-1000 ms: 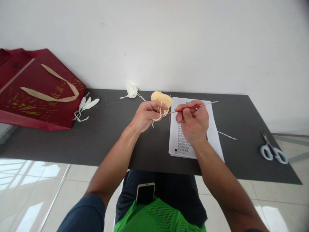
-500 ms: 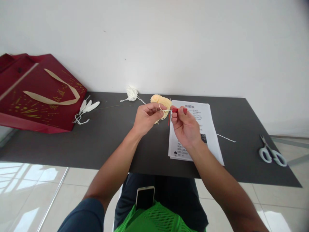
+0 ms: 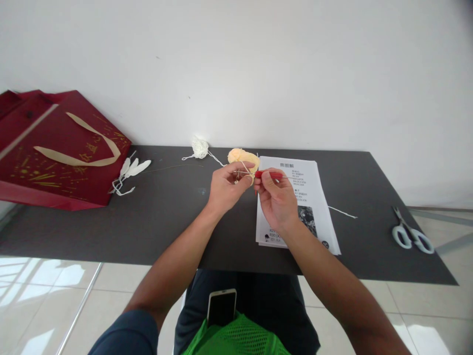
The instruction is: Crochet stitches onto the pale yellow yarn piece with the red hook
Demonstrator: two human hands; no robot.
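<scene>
My left hand (image 3: 226, 186) is closed, pinching a loop of pale yellow yarn (image 3: 244, 167) above the dark table (image 3: 166, 222). Just behind it lies the yellow yarn ball (image 3: 242, 157). My right hand (image 3: 275, 199) is closed on a crochet hook with a red handle (image 3: 269, 174); the hook's metal tip points left into the yarn at my left fingers. Both hands nearly touch each other. Under my right hand lies a printed pattern sheet (image 3: 303, 197).
A dark red gift bag (image 3: 59, 148) lies at the table's left end, with white feather-like pieces (image 3: 131, 170) beside it. A small white yarn bundle (image 3: 200, 147) sits by the wall. White-handled scissors (image 3: 410, 234) lie at the right. A phone (image 3: 221, 305) rests on my lap.
My right hand has moved left and turned the hook, so its tip now reaches the yarn at my left fingers. More of the printed sheet shows.
</scene>
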